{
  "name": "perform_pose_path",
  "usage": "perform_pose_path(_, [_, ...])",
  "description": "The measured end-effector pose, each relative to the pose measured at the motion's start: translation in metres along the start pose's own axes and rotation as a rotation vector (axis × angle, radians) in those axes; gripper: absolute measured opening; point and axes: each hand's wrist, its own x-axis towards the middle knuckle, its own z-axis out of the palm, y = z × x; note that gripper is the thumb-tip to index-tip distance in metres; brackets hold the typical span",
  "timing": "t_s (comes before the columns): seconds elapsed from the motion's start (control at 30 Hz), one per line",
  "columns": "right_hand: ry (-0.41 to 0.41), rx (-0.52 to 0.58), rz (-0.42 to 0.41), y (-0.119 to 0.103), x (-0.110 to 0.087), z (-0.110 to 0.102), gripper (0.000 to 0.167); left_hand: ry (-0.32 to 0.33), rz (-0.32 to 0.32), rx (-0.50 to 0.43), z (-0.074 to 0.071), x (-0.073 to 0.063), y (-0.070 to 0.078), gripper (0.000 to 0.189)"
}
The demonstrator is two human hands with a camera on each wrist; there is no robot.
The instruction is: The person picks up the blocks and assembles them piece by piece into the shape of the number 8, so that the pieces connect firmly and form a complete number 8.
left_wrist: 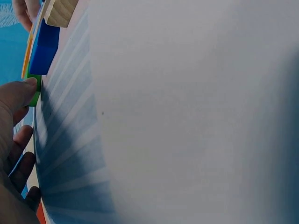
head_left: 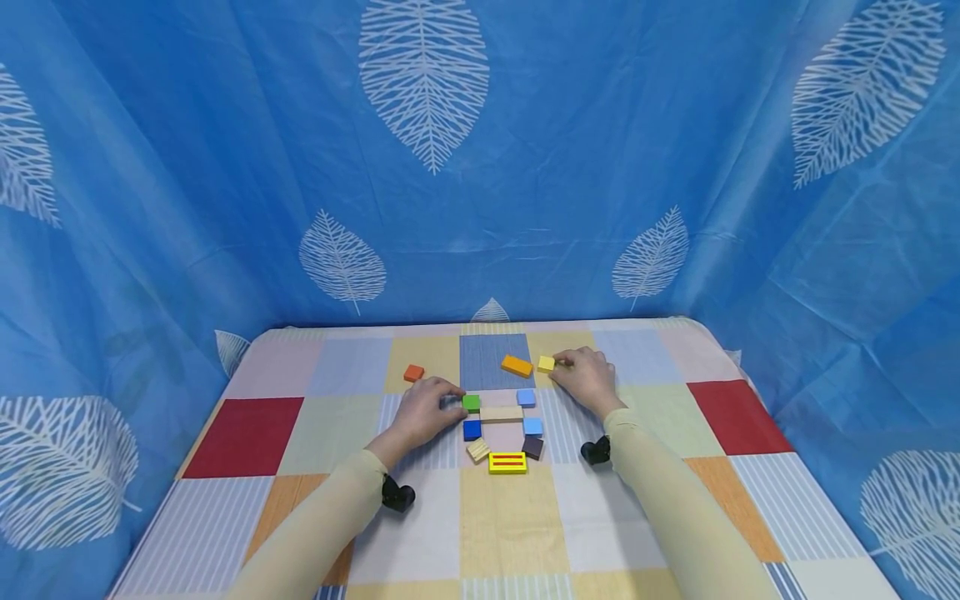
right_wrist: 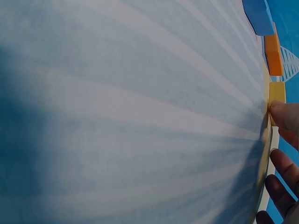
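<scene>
My left hand [head_left: 427, 410] pinches a green block [head_left: 471, 403] between thumb and forefinger, at the left end of a long pale wooden block [head_left: 501, 414]. In the left wrist view the thumb lies on the green block [left_wrist: 35, 95], and the other fingers are spread. Farther back, my right hand [head_left: 587, 379] pinches a yellow block [head_left: 546, 364] by its right side. The right wrist view shows the thumb against this yellow block [right_wrist: 276, 91]. An orange oblong block [head_left: 517, 366] lies just left of it. A dark blue block [head_left: 472, 430] sits in front of the green one.
Light blue blocks [head_left: 527, 398] stand right of the pale block. Nearer are a natural wood block [head_left: 477, 451], a dark block [head_left: 532, 448] and a yellow block with red stripes [head_left: 507, 463]. A red-orange block [head_left: 413, 372] lies back left. Blue curtains [head_left: 555, 167] surround the table.
</scene>
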Motion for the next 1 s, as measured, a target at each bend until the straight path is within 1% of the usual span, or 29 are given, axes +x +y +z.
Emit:
perform_pose_path(0.17, [0.0,-0.002,0.008,0.0008,0.0003,0.0004,0.041,0.002,0.0,0.002,0.0005,0.0008,-0.0005,0.035])
perform_pose_path(0.4, [0.014,-0.006,0.019,0.0013,0.0004,0.002,0.04,0.007,0.021,0.004,0.0004,0.0012,-0.0016,0.036])
perform_pose_path(0.7, [-0.002,0.011,-0.015,0.0066,-0.0019,0.0029,0.04,0.003,0.02,0.013,0.0003,0.0016,-0.0019,0.033])
perform_pose_path(0.83, [-0.026,0.047,-0.059,0.0072,-0.0048,-0.0008,0.039,0.005,0.024,0.016,0.0003,0.0024,-0.0024,0.033])
perform_pose_path(1.0, [-0.077,0.114,-0.142,0.0079,-0.0082,-0.0066,0.037,0.002,0.022,0.008,-0.0009,0.0017,-0.002,0.032])
